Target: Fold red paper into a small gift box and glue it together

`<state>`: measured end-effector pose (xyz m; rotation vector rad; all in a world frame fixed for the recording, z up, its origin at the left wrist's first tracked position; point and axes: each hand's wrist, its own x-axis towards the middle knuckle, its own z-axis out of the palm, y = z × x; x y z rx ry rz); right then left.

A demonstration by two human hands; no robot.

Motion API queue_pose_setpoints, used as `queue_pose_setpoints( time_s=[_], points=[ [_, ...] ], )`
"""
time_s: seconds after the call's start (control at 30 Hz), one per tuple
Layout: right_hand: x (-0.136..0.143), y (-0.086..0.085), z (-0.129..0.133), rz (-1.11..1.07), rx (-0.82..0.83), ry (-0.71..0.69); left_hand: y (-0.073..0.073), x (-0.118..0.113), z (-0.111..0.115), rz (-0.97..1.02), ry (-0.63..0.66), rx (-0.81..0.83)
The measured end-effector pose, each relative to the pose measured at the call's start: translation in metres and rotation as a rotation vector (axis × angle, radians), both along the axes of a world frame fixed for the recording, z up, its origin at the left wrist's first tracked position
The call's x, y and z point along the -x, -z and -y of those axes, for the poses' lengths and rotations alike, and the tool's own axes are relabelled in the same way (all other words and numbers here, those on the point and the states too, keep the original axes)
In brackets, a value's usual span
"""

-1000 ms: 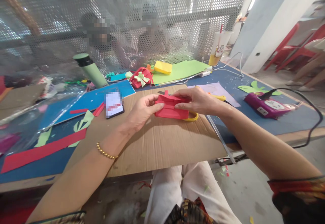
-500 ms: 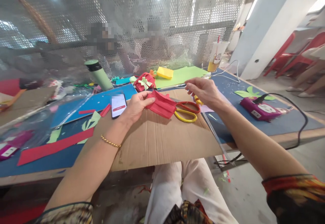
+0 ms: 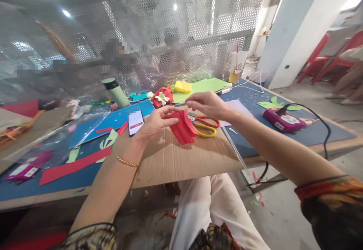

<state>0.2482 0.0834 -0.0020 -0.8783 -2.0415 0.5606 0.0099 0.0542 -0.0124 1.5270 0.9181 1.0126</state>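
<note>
A creased sheet of red paper [image 3: 183, 129], folded into panels, is pinched between the thumb and fingers of my left hand [image 3: 160, 121] above the cardboard. My right hand [image 3: 208, 104] hovers just above the paper's upper right edge, its fingers reaching left and slightly apart; contact with the paper cannot be made out. Scissors [image 3: 205, 131] with one red and one yellow handle lie on the cardboard [image 3: 181, 165], to the right of the paper and below my right hand. The paper and my right hand partly cover the blades.
Behind my hands are a red paper piece with a green bow [image 3: 163, 98], a yellow block [image 3: 183, 86] and green sheets [image 3: 210, 87]. A phone [image 3: 135, 122], green bottle [image 3: 116, 93] and red strip [image 3: 75, 165] lie or stand leftward. Rightward are a drink cup [image 3: 236, 68] and purple power strip [image 3: 283, 120].
My right hand has moved left, closer to the red paper. My left hand has turned the paper so it tilts further downward. The view has shifted slightly.
</note>
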Motion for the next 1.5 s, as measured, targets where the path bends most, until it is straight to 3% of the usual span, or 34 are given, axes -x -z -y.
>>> queue_pose_setpoints(
  time_s=[0.23, 0.33, 0.5, 0.7, 0.8, 0.9, 1.03, 1.17, 1.27, 1.37, 1.43, 1.5],
  points=[
    [-0.039, 0.006, -0.043, -0.344, 0.09, 0.263, -0.026, 0.012, -0.012, 0.146, -0.154, -0.019],
    [-0.057, 0.007, -0.049, -0.4, 0.031, 0.368, -0.035, 0.021, -0.024, 0.289, -0.239, -0.058],
    [-0.066, 0.003, -0.049, -0.477, 0.05, 0.503, -0.032, 0.039, -0.036, 0.499, -0.389, -0.196],
    [-0.042, 0.003, -0.024, -0.253, 0.19, 0.528, 0.01, 0.027, -0.025, 0.029, -0.411, 0.049],
    [-0.032, 0.003, -0.013, -0.167, 0.31, 0.544, 0.032, 0.016, -0.028, -0.125, -0.433, 0.109],
    [-0.026, 0.001, -0.006, -0.1, 0.375, 0.535, 0.045, 0.011, -0.033, -0.304, -0.432, 0.119],
    [-0.023, -0.002, 0.0, -0.072, 0.426, 0.523, 0.049, 0.008, -0.033, -0.532, -0.506, 0.0],
    [-0.028, 0.002, -0.004, -0.05, 0.382, 0.531, 0.034, 0.013, -0.022, -0.68, -0.528, -0.126],
    [-0.037, 0.01, -0.013, -0.011, 0.257, 0.448, 0.01, 0.044, 0.006, -0.751, -0.597, -0.241],
    [-0.044, 0.016, -0.02, 0.0, 0.181, 0.379, -0.006, 0.109, 0.044, -0.917, -0.725, -0.287],
    [-0.046, 0.017, -0.024, -0.021, 0.117, 0.353, -0.007, 0.157, 0.067, -1.076, -0.754, -0.216],
    [-0.047, 0.018, -0.028, -0.046, 0.073, 0.334, 0.002, 0.195, 0.088, -1.179, -0.748, -0.138]
  ],
)
